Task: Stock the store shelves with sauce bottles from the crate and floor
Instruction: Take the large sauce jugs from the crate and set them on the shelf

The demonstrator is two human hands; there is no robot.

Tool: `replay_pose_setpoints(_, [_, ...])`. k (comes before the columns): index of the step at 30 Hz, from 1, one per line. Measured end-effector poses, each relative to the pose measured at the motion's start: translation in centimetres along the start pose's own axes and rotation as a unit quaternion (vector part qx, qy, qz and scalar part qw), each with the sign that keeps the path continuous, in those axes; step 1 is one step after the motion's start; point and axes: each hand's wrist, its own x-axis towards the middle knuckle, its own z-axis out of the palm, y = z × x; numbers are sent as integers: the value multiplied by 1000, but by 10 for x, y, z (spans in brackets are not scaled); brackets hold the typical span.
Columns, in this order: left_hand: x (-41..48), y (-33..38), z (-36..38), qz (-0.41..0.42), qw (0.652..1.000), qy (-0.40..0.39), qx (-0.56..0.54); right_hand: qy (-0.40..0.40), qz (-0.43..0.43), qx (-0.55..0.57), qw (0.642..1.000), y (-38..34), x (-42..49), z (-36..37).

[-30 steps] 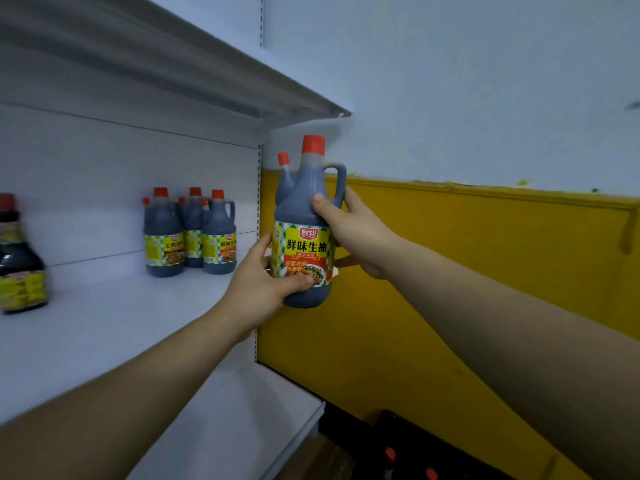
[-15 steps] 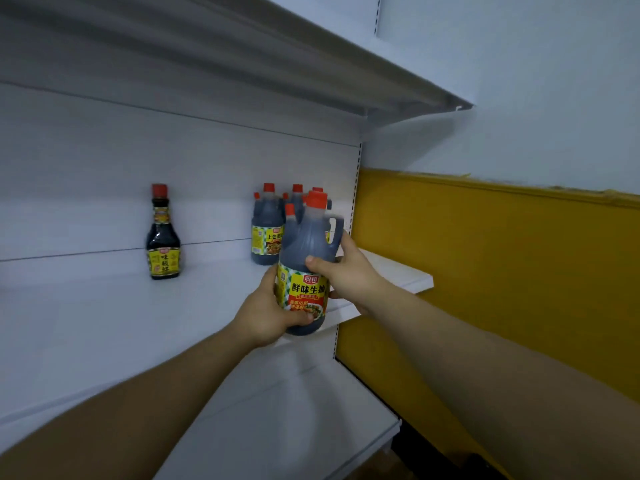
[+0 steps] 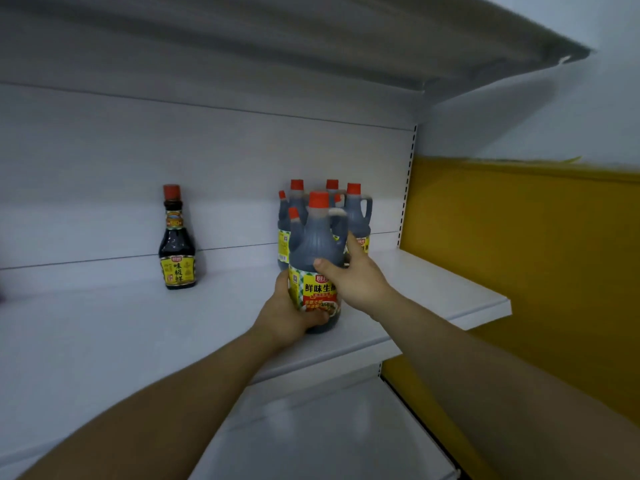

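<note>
Both hands, L (image 3: 289, 315) & R (image 3: 353, 278), grip ribbed jug-shaped sauce bottle (image 3: 317, 251) w/ red cap.

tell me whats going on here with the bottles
A person is stocking a white shelf. Both hands hold one big sauce bottle upright: the left hand wraps its lower label and the right hand holds its shoulder. It sits right in front of a cluster of matching bottles; whether its base has touched down is unclear. A slim bottle stands alone further left.
</note>
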Motion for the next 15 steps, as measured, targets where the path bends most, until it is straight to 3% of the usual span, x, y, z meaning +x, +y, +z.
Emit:
replay_pose_setpoints(5, [40,-12,9,5,999,37,5,58,-73,-134,987,26,49,-9])
replay_pose_setpoints(9, [71,-22,11,5,999,50,6,120,-39,-132,983,42,92,-25])
replay_pose_setpoints(15, [112,-36,9,-16,999,48,19,57,18,-74,995,69,137,-19])
